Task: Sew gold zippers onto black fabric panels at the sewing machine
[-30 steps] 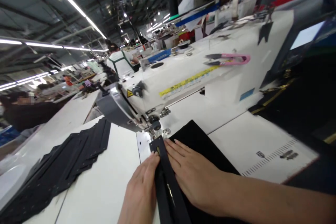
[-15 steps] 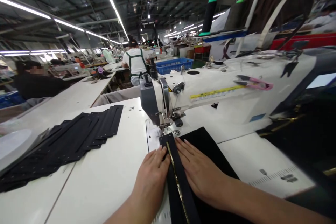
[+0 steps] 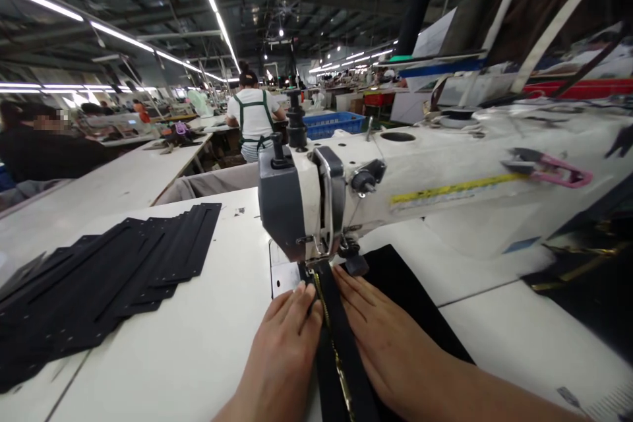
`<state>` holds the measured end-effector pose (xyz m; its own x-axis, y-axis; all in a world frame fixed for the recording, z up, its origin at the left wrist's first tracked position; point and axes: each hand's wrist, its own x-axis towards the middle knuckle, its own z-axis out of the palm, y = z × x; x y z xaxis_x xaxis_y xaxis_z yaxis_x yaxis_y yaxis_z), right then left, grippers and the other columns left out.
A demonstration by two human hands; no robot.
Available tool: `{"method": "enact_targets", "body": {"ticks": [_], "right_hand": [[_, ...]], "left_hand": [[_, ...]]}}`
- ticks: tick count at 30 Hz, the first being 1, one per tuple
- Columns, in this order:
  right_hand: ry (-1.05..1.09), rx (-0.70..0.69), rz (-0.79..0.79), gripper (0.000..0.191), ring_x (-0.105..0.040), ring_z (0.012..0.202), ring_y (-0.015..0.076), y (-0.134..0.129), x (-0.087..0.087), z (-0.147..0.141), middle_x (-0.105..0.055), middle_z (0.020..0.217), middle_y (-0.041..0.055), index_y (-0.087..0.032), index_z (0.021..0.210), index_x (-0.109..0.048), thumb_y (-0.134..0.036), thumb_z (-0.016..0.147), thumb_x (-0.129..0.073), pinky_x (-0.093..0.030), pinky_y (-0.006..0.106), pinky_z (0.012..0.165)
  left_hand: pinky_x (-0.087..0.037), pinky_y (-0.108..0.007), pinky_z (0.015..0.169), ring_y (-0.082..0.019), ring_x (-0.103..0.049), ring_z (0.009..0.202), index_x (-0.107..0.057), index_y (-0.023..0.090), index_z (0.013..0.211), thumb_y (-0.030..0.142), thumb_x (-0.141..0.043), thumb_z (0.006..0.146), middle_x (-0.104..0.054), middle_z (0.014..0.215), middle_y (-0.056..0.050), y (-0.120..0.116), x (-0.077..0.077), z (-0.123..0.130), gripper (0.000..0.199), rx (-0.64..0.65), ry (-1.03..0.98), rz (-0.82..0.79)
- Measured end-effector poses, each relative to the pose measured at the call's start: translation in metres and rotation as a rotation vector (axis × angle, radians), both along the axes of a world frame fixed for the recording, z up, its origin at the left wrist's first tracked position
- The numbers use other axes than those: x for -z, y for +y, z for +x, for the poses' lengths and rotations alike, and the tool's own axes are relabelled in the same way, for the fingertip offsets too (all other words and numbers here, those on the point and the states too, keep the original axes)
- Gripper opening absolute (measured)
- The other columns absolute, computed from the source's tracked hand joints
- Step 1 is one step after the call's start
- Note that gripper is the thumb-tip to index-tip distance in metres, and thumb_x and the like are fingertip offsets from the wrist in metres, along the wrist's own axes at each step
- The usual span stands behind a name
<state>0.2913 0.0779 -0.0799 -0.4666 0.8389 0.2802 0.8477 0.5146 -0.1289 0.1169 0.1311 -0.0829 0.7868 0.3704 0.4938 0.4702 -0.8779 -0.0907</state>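
Note:
A black panel (image 3: 353,349) with a gold metal zipper (image 3: 334,349) down its slot runs lengthwise away from me. Its far end lies beneath the presser foot of a white sewing machine (image 3: 316,198). My left hand (image 3: 284,346) is bent at the panel's left edge, fingers and thumb closed on it near the zipper. Flat along the right side lies my right hand (image 3: 390,336), fingers stretched out and tips close to the foot. Under that hand spreads a larger black fabric piece (image 3: 410,283). The needle area is partly hidden by the machine head.
Overlapping black slotted panels (image 3: 123,270) lie on the white table (image 3: 182,356) at left. Pink-handled snips (image 3: 548,168) and a yellow measuring tape (image 3: 445,190) are on the machine arm. Thread cones (image 3: 415,20) stand behind. Further back are a blue crate (image 3: 333,124) and co-workers.
The machine appears larger and nearer as my view shifts. The zippered panel's far end has gone further under the machine head. Both hands keep their places along it.

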Motion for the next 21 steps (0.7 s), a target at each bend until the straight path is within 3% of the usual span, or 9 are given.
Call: {"method": "enact_targets", "body": {"ticks": [12, 21], "right_hand": [[0.047, -0.022, -0.001, 0.055, -0.022, 0.129, 0.0280, 0.0007, 0.0008, 0.0015, -0.032, 0.137, 0.0182, -0.004, 0.133, -0.035, -0.010, 0.078, -0.038, -0.029, 0.048, 0.103], [0.044, -0.009, 0.018, 0.054, -0.021, 0.130, 0.0276, -0.0005, 0.0016, 0.0009, -0.034, 0.136, 0.0202, -0.002, 0.132, -0.036, -0.007, 0.078, -0.035, -0.029, 0.048, 0.103]], "left_hand": [[-0.053, -0.036, 0.079, -0.024, -0.058, 0.102, -0.060, 0.007, 0.101, 0.012, -0.029, 0.089, -0.061, 0.110, -0.017, 0.0007, 0.0057, 0.0001, 0.034, 0.018, 0.021, 0.082], [-0.053, -0.037, 0.079, -0.025, -0.058, 0.101, -0.060, 0.006, 0.099, 0.010, -0.027, 0.088, -0.061, 0.109, -0.019, -0.0045, 0.0001, 0.0045, 0.035, -0.018, 0.038, 0.066]]}}
